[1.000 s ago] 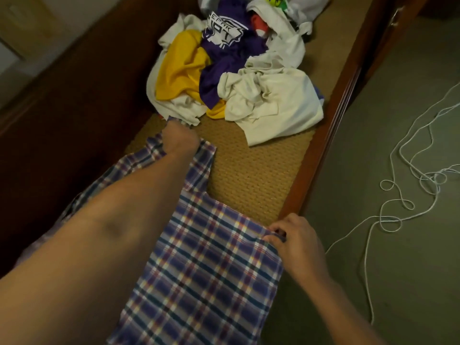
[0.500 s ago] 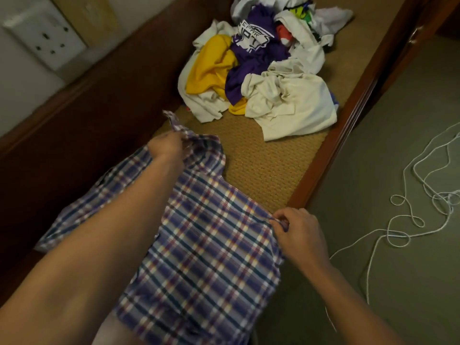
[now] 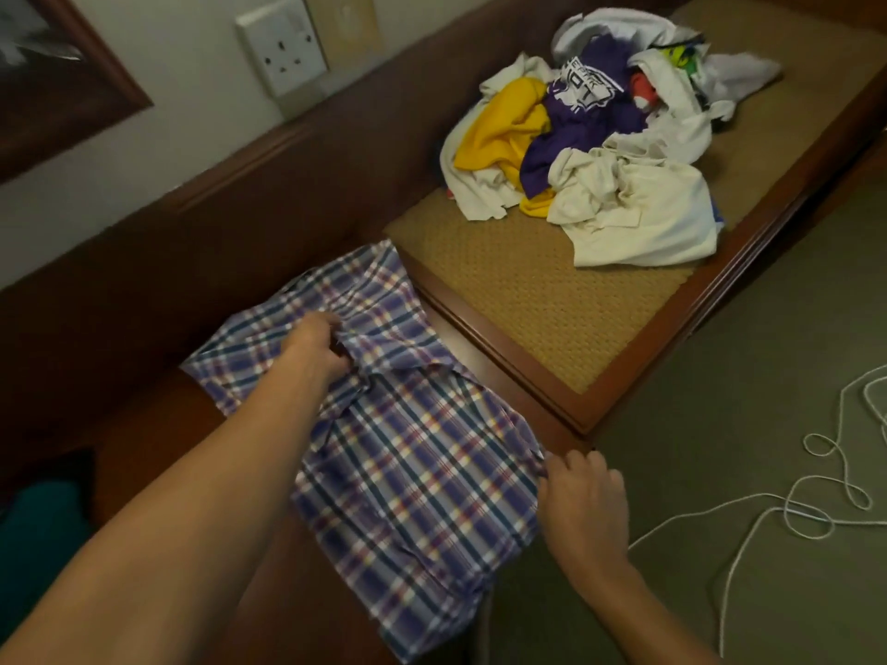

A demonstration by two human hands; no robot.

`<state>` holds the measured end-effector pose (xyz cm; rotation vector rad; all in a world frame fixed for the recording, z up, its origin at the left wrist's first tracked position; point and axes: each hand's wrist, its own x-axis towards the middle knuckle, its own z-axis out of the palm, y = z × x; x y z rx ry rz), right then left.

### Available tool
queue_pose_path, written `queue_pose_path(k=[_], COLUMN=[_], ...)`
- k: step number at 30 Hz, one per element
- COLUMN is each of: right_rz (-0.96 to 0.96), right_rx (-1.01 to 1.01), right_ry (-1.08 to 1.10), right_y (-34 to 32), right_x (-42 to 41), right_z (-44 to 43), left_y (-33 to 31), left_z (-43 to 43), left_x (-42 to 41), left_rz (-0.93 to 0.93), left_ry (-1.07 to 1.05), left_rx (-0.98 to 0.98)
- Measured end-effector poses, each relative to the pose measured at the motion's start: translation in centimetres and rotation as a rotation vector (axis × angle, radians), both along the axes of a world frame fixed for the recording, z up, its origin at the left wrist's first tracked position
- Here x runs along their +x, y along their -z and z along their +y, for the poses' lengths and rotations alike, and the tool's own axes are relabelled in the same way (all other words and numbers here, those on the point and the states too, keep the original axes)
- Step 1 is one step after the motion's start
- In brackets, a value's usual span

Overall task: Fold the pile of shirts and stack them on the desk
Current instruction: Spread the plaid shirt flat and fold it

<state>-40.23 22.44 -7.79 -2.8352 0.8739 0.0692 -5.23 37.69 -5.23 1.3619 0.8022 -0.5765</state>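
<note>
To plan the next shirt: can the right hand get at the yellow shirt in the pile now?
Probably not yet: the right hand pinches the plaid shirt, and the yellow shirt lies far beyond on the desk. Nothing stands between them; once freed, it likely could.

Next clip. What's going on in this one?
A person is working on a plaid shirt spread over the dark wooden surface in front of them. The left hand grips bunched fabric at the far end of it, and the right hand pinches its right edge. An unfolded pile of shirts lies on the woven-topped desk beyond. No folded stack is in view. A white cord lies looped on the floor to the right.
</note>
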Motion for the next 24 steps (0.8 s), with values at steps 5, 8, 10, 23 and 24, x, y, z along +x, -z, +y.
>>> queue_pose_path(k=[5,8,10,23,24], right_rz=[-0.232,-0.274,-0.169,-0.125,-0.177], right_rx=[-0.104,-0.137,-0.108,-0.11,-0.109], right_ry=[0.012,-0.071,-0.163,-0.135,-0.113], right_y=[-2.7,-3.5,-2.7,-0.8,-1.1], right_x=[1.3,1.3,0.7,-1.1,-1.0], right_z=[-0.9,-0.7,0.0,1.7,1.6], left_y=[-2.3,-3.9,-3.2,-0.5,-0.6], left_z=[0.8,1.1,2.1,6.1,6.1], left_x=[-0.8,-1.7,-2.3,-2.3,-2.2], left_rz=[-0.162,-0.328,-0.375,-0.435,-0.459], left_ry=[-0.151,-0.224,-0.188,-0.048,-0.062], left_rx=[-0.025,0.087,0.219,0.52,0.512])
